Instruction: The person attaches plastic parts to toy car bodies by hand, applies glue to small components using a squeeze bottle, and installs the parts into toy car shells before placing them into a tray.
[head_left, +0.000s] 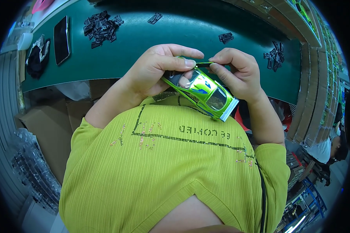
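A bright green toy car (201, 86) with blue markings, clear windows and a silver rear edge is held just above my lap, by the table's near edge. My left hand (151, 68) is closed around its dark front end, thumb on top and index finger stretched out past it. Against the car's far side is a small thin black piece (204, 65). My right hand (239, 73) pinches the outer end of that piece between thumb and index finger. Whether the piece is loose or joined to the car, I cannot tell.
On the green table (140, 39) lie a large heap of black plastic parts (101, 28) and smaller groups of similar parts (275, 56) to the right. A phone (62, 40) and dark cloth (38, 58) are at left. Cardboard boxes (46, 128) stand below; stacked cartons (305, 77) line the right.
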The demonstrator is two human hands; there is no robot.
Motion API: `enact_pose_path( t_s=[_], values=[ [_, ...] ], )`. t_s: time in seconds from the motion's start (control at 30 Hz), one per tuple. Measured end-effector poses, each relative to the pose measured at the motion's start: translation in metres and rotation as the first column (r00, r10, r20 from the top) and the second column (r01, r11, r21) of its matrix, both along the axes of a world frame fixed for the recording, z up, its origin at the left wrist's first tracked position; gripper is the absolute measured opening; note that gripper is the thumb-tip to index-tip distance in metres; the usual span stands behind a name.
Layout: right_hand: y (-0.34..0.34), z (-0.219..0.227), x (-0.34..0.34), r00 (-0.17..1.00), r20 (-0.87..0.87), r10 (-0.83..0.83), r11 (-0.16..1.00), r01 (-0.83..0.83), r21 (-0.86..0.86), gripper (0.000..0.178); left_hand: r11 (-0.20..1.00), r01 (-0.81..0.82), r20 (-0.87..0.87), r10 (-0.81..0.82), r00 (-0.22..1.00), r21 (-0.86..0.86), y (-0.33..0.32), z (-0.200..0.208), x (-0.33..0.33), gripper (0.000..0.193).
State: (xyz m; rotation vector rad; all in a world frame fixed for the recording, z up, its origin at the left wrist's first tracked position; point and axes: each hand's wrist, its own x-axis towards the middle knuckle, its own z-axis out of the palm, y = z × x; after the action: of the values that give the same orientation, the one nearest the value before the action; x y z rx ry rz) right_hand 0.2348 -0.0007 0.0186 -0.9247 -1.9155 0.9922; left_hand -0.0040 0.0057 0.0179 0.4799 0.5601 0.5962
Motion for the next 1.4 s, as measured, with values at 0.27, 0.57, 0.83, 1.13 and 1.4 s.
enact_pose_path(
  t_s=[0.27, 0.57, 0.83, 1.13, 1.4],
  values=[
    [0.004, 0.004, -0.003, 0.998, 0.063, 0.018, 0.997, -0.023, 0.068, 0.006, 0.999, -0.005, 0.034, 0.006, 0.999, -0.034, 0.0, -0.003, 0.001, 0.037],
    [0.02, 0.009, -0.008, 0.957, 0.241, 0.161, 0.967, -0.201, 0.155, 0.007, 1.0, 0.0, -0.052, 0.0, 0.999, -0.003, -0.001, -0.005, 0.007, 0.035],
    [0.036, -0.004, -0.004, 0.995, -0.004, -0.096, 0.962, 0.092, -0.259, 0.016, 0.969, -0.246, -0.032, 0.246, 0.969, 0.005, 0.006, -0.015, 0.01, 0.025],
    [-0.008, 0.021, -0.036, 0.92, 0.35, -0.176, 0.873, -0.018, 0.488, 0.018, 0.778, -0.6, -0.218, 0.629, 0.747, 0.186, 0.013, -0.004, 0.013, 0.02],
    [-0.022, 0.016, -0.047, 0.909, 0.394, -0.139, 0.978, 0.065, 0.196, 0.021, 0.698, -0.662, -0.155, 0.711, 0.686, 0.273, 0.013, -0.016, 0.022, 0.02]
  ],
)
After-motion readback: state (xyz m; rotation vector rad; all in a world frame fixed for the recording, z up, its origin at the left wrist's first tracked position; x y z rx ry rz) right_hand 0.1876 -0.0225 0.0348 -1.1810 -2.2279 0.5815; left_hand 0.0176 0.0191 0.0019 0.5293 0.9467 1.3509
